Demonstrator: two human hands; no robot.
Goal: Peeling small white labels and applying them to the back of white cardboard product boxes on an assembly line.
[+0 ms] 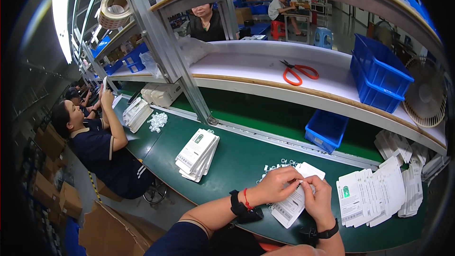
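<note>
- White packet (288, 210): flat and slim, with rounded corners, dark and grey print on its face and a grey band across its near end; it lies tilted, directly below and between the two hands.
- Left hand (277, 186): fingers bent over the packet's upper part, thumb drawn close to the forefinger; what lies between the tips is too small to make out, so I cannot tell what it grips.
- Right hand (318, 199): curled, thumb and forefinger nearly together, tips meeting the left hand's; its hold is likewise unclear.
- White end piece (313, 170): just beyond the hands; whether it belongs to the same packet I cannot tell.
- Small white rings (285, 163): scattered just beyond the left hand.
- Fanned packets (358, 199): right of the right hand, overlapping, one showing a green print.
- Packet stack (195, 155): well left of the left hand, slightly skewed.
- Green table (227, 185): beneath both hands.
- Blue bin (326, 130): farther out beyond the hands, tilted.
</note>
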